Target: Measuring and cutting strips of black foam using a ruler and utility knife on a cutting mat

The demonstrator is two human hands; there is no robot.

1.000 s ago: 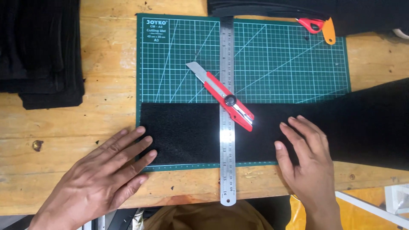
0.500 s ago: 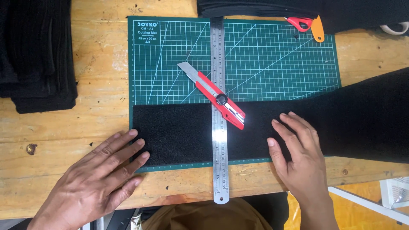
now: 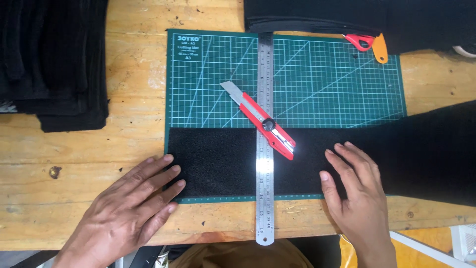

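A green cutting mat [image 3: 317, 74] lies on the wooden workbench [image 3: 134, 124], its upper half bare and gridded, with open wood to its left up to a stack of folded black fabric [image 3: 52, 59]. Across the mat's lower half runs a strip of black fabric [image 3: 218, 164]; its left end sits square just inside the mat's left edge, its lower edge runs just above the mat's bottom border, and it carries on to the right past the mat (broadening there over the bench). The cloth looks matte, dense and slightly napped, lying flat.

A steel ruler [image 3: 265, 198] lies upright across mat and strip, its lower end overhanging the mat onto the wood near the bench's front edge. A red utility knife [image 3: 265, 126] rests diagonally over the ruler, blade end up-left on bare mat.

The left hand [image 3: 126, 211] lies flat with fingers spread, fingertips on the strip's lower-left corner, palm on wood. The right hand [image 3: 357, 198] is flat too, fingers loosely together on the strip right of the ruler. Neither grips anything.

Red-and-orange handled scissors [image 3: 369, 44] lie at the mat's top right, beside more black cloth [image 3: 357, 17].
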